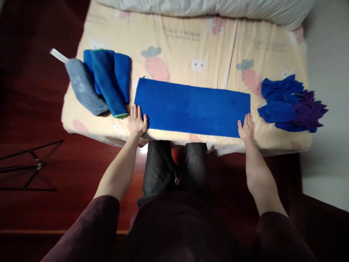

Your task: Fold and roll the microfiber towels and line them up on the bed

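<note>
A blue towel lies flat in a long, wide strip near the front edge of the bed. My left hand rests on its left end, fingers stretched out and thumb apart. At the opposite end, my right hand lies flat on the lower right corner with its fingers extended. Neither hand is gripping the cloth. Left of the towel are several rolled towels: a grey-blue roll with a white tag, and a blue roll with a green edge lying across other blue rolls.
Crumpled blue cloths and a purple cloth are heaped at the bed's right side. The bed has a cream sheet with carrot prints. A white pillow or quilt runs along the back. A black stand's legs are on the floor at left.
</note>
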The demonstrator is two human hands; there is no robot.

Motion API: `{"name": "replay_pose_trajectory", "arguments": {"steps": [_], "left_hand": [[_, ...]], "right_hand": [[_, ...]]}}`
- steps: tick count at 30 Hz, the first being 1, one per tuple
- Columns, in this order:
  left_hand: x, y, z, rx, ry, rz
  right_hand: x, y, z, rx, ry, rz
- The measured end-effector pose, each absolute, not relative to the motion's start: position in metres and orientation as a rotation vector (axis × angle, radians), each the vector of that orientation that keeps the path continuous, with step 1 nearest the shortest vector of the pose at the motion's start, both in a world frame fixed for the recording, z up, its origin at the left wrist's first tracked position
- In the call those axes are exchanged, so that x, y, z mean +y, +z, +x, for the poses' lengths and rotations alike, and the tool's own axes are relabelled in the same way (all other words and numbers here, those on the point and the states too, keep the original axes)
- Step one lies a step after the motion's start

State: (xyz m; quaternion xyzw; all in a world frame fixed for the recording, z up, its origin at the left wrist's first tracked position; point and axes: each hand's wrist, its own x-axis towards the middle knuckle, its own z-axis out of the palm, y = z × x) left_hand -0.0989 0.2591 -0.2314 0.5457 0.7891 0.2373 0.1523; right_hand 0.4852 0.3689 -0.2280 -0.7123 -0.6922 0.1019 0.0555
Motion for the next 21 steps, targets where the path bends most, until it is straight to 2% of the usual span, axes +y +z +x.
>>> {"name": "replay_pose_trajectory", "arguments": {"steps": [13,17,21], "left_hand": [[0.153,-0.215,-0.087,2.356,0.414,1.633],[0.133,-0.211,-0.061,2.435,0.310,1.615],[0.082,-0.220,-0.004,2.330,0.070,1.672]], "right_hand": [[0.305,-0.198,0.498,-1.964,0.327,-2.212],[0.274,-0.177,0.459,-1.902,0.351,-2.029],[0.190,-0.183,0.380,-1.962,0.536,-1.690]]}}
